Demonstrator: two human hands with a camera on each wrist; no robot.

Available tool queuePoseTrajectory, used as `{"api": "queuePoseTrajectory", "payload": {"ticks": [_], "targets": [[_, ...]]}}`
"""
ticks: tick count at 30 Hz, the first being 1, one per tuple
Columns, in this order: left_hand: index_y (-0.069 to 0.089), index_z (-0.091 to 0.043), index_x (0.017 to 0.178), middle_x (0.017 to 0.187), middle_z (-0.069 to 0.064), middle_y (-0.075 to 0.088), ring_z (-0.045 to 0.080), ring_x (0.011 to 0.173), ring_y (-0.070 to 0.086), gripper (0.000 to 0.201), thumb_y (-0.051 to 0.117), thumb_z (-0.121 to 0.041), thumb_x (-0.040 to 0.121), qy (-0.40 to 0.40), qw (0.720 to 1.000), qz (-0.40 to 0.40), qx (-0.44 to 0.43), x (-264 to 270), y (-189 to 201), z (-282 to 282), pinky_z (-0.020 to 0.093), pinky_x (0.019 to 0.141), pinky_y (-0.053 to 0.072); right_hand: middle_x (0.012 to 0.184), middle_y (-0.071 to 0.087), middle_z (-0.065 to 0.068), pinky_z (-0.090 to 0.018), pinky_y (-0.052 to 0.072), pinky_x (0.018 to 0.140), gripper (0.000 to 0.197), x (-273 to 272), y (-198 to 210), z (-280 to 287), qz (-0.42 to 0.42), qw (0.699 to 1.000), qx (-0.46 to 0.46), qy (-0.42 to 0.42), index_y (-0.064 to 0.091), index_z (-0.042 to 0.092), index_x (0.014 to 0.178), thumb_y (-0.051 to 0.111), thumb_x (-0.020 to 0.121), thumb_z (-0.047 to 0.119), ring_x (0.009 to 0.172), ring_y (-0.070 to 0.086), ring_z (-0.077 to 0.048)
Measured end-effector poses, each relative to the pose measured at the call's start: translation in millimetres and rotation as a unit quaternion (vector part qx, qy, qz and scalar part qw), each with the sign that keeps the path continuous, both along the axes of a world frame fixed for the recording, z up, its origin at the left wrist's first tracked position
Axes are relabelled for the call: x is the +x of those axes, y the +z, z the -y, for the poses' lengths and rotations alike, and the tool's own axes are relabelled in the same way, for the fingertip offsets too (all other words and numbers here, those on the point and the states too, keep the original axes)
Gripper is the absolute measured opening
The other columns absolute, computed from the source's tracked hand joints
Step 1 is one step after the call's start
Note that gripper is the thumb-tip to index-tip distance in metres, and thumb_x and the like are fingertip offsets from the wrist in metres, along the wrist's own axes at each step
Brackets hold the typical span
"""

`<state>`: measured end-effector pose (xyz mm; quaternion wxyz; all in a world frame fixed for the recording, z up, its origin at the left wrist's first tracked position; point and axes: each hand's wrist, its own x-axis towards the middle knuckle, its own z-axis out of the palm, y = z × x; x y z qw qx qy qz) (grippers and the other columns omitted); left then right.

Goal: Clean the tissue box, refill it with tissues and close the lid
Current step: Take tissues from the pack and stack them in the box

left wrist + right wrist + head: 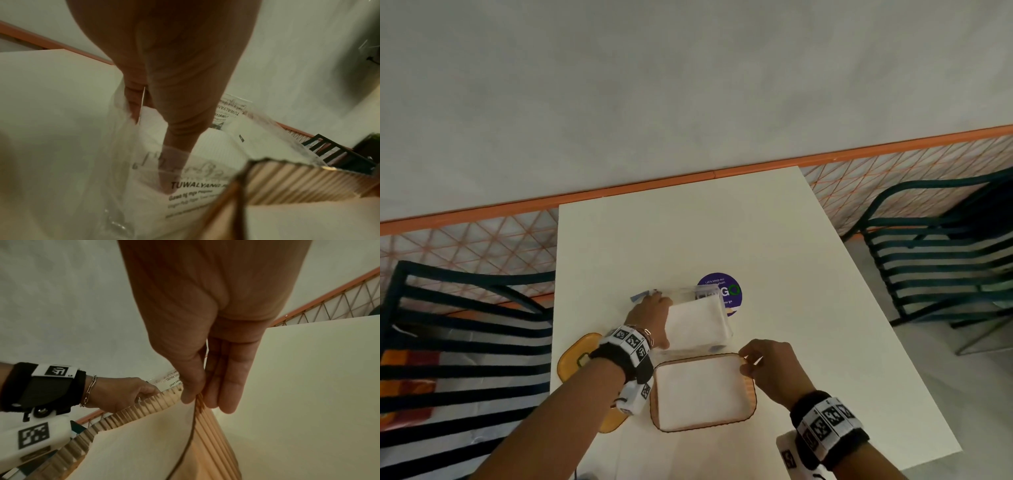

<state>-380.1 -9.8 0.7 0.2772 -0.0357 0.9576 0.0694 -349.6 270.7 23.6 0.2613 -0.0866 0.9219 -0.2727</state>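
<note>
left hand [650, 317]: pack of tissues [697, 322] is gripped | right hand [767, 368]: rim of tissue box [750, 387] is pinched | box is set on white table [774, 240], just beside pack

I see a white tabletop [774, 240] carrying a tan, ribbed tissue box [749, 387] with white inside, white tissues [697, 322] in clear wrap printed black, a purple round sticker [729, 291], a yellow lid [571, 356], and dark-green slatted chairs [935, 253] beside orange mesh.
</note>
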Motion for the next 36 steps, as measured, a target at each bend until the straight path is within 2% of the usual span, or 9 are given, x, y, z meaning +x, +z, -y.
{"api": "queuePoseTrajectory", "payload": {"ticks": [4,10,14,18,21,23,27,30,36], "targets": [[0.050,-0.021,0.134,0.137,0.000,0.051,0.020,0.126,0.052,0.076,0.089,-0.027,0.069,0.025,0.998,-0.055,0.018,1.3,1.4,-3.7,0.034,0.100,0.048,0.090,0.071,0.011,-0.023,0.054,0.075,0.022,0.0,0.9,1.6,-0.010,1.000,0.010,0.009,0.074,0.026,0.103,0.076,0.082,0.018,0.080,0.064,-0.009],[0.070,-0.021,0.107,0.108,-0.004,0.069,0.016,0.098,0.064,0.031,0.077,-0.018,0.076,0.160,0.971,-0.041,0.174,7.2,7.7,0.1,0.023,0.078,0.049,0.090,0.070,0.012,-0.024,0.056,0.076,0.030,-5.0,8.1,1.0,0.020,1.000,-0.008,-0.015,0.074,0.025,0.104,0.084,0.076,0.022,0.076,0.067,-0.007],[0.072,-0.030,0.089,0.090,-0.011,0.072,0.010,0.082,0.066,0.019,0.083,-0.027,0.073,0.253,0.917,-0.060,0.303,23.8,24.1,8.2,0.020,0.068,0.047,0.098,0.068,0.013,-0.019,0.055,0.072,0.051,-17.0,23.2,6.7,0.015,0.996,-0.073,-0.050,0.067,0.029,0.111,0.092,0.067,0.031,0.079,0.067,-0.005],[0.073,-0.026,0.084,0.092,-0.006,0.072,0.013,0.085,0.065,0.016,0.082,-0.014,0.078,0.343,0.833,-0.112,0.420,45.0,39.8,15.5,0.021,0.071,0.047,0.116,0.064,0.017,-0.015,0.051,0.084,0.080,-32.5,31.5,25.6,-0.030,0.988,-0.147,-0.031,0.057,0.030,0.129,0.095,0.059,0.027,0.100,0.063,-0.002],[0.073,-0.021,0.083,0.103,-0.004,0.076,0.013,0.102,0.066,0.018,0.080,-0.006,0.079,0.376,0.778,-0.143,0.482,54.1,46.8,17.0,0.022,0.083,0.050,0.120,0.062,0.020,-0.016,0.049,0.091,0.087,-45.4,30.5,43.9,-0.049,0.982,-0.184,-0.018,0.054,0.030,0.134,0.096,0.058,0.022,0.107,0.061,-0.001],[0.070,-0.019,0.082,0.103,-0.003,0.079,0.014,0.112,0.065,0.020,0.078,-0.001,0.079,0.375,0.759,-0.155,0.509,55.4,46.4,15.6,0.029,0.095,0.049,0.113,0.067,0.016,-0.016,0.051,0.089,0.071,-55.3,24.9,53.2,-0.056,0.979,-0.195,-0.024,0.063,0.028,0.125,0.094,0.062,0.016,0.103,0.065,-0.003],[0.065,-0.016,0.083,0.103,-0.005,0.078,0.016,0.108,0.068,0.027,0.077,0.005,0.072,0.399,0.766,-0.140,0.485,52.8,33.1,6.8,0.032,0.092,0.056,0.098,0.072,0.009,-0.007,0.045,0.073,0.032,-65.5,10.6,63.2,-0.036,0.993,-0.112,-0.004,0.074,0.028,0.108,0.082,0.078,0.020,0.083,0.063,-0.005],[0.066,-0.023,0.090,0.107,-0.007,0.075,0.018,0.103,0.070,0.040,0.079,0.001,0.061,0.408,0.790,-0.120,0.442,54.6,18.7,0.2,0.031,0.085,0.060,0.095,0.069,0.010,-0.001,0.036,0.068,0.033,-64.7,1.8,66.2,-0.022,0.996,-0.080,0.021,0.074,0.028,0.107,0.077,0.080,0.009,0.083,0.059,-0.008],[0.066,-0.026,0.097,0.100,-0.006,0.069,0.015,0.090,0.067,0.047,0.080,0.001,0.062,0.407,0.811,-0.139,0.397,49.8,13.5,-12.9,0.022,0.067,0.054,0.102,0.073,0.005,-0.012,0.043,0.073,0.036,-62.0,-4.7,70.3,-0.025,0.999,-0.044,0.014,0.071,0.027,0.111,0.068,0.084,0.003,0.098,0.067,-0.018]]}}
